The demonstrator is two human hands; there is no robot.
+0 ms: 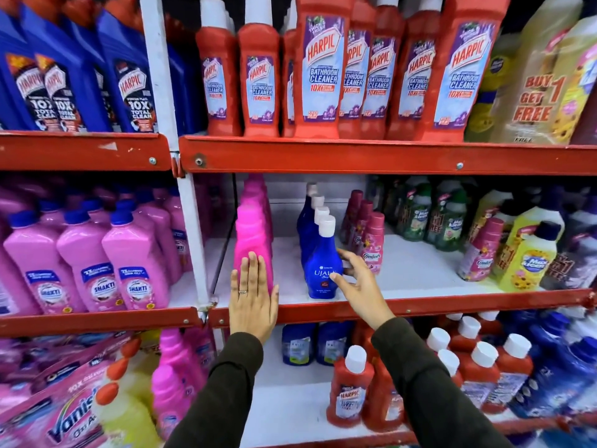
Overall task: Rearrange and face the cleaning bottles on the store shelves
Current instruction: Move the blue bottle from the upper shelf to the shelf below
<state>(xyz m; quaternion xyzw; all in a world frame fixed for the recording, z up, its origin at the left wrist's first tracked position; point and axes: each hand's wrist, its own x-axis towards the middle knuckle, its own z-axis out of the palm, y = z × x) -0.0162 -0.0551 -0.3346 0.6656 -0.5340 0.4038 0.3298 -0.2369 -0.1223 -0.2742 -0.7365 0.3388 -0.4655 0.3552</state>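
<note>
Red metal store shelving (323,155), white middle shelf (420,270). Front left: row of pink bottles (253,240); left hand (253,305), fingers straight and together, flat against the front one. Centre: row of blue Ujala bottles (321,263); right hand (358,286) spread around the front bottle, fingertips touching its sides. Above: red Harpic bottles (318,69).

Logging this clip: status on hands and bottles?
Left hand flat against pink bottle. Right hand open at blue Ujala bottle. Nothing in the way.
</note>
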